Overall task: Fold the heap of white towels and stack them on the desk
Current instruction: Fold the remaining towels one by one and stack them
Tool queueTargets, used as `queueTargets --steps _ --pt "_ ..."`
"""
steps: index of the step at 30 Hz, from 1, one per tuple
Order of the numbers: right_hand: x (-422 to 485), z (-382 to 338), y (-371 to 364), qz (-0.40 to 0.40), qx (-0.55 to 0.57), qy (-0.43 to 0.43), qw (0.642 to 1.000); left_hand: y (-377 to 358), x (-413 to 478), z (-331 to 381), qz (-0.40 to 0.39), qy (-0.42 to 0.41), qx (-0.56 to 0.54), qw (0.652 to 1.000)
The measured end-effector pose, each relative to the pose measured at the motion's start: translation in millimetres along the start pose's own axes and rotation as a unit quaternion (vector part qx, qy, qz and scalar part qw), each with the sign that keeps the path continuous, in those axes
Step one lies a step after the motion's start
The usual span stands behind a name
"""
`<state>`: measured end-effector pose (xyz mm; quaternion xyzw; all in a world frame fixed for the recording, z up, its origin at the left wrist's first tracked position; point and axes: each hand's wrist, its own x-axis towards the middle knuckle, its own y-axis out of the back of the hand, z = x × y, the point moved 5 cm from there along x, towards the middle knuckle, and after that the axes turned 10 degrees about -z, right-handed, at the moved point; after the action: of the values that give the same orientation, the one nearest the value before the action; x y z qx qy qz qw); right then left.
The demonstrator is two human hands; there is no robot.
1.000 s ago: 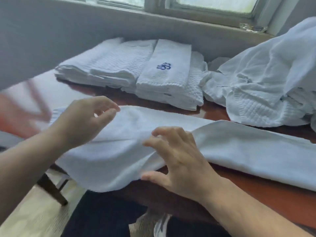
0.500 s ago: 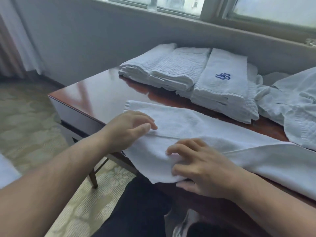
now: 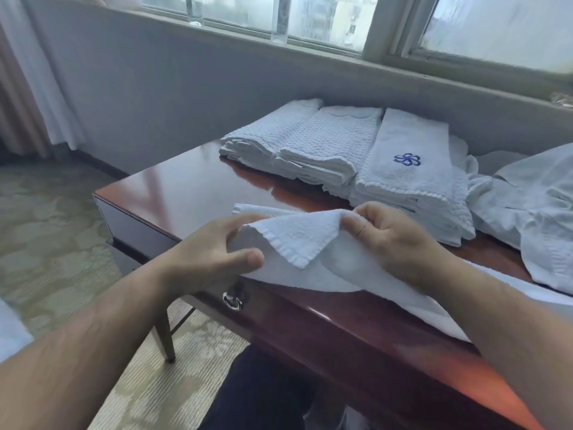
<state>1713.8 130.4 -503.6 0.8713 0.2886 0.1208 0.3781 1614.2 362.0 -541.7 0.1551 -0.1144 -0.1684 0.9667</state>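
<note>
- While lying along the bench (image 3: 173, 193), a white towel (image 3: 291, 240) is raised at one end (hem showing).
- That end is pinched by fingers of the left hand (image 3: 214, 256) and right hand (image 3: 400, 240).

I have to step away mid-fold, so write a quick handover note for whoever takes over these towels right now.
Left hand grips the end of the towel; right hand pinches its lifted corner.
The towel lies along the front edge of the desk.
Done: folded stacks at the back of the desk.
Left: finish this towel, stack it, then fold the heap on the right.
</note>
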Motion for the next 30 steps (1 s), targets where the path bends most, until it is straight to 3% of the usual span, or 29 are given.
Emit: queueTargets --steps 3,6,10,13,18,22,27,30 --pt "12 4 0 -0.033 -0.030 -0.015 0.999 3 3 -6 0.017 0.051 0.095 0.994" --pt "13 0 -1 -0.088 -0.054 0.003 0.995 11 13 -7 0.116 0.075 0.226 0.964" --pt "6 1 5 -0.146 -0.146 0.017 0.978 34 26 -13 0.242 0.149 0.194 0.939" --pt "12 9 16 -0.110 -0.189 -0.014 0.976 52 35 -20 0.242 0.237 0.226 0.913" --pt "31 30 21 -0.066 -0.183 -0.091 0.977 65 51 -29 0.127 0.356 0.344 0.860" --pt "38 45 10 -0.073 -0.209 -0.130 0.967 66 53 -34 0.196 0.339 0.346 0.852" --pt "39 46 10 0.032 -0.285 -0.093 0.953 67 53 -41 0.245 0.340 0.354 0.836" --pt "45 52 5 -0.009 -0.265 -0.092 0.960 67 54 -41 0.243 0.390 0.354 0.815"
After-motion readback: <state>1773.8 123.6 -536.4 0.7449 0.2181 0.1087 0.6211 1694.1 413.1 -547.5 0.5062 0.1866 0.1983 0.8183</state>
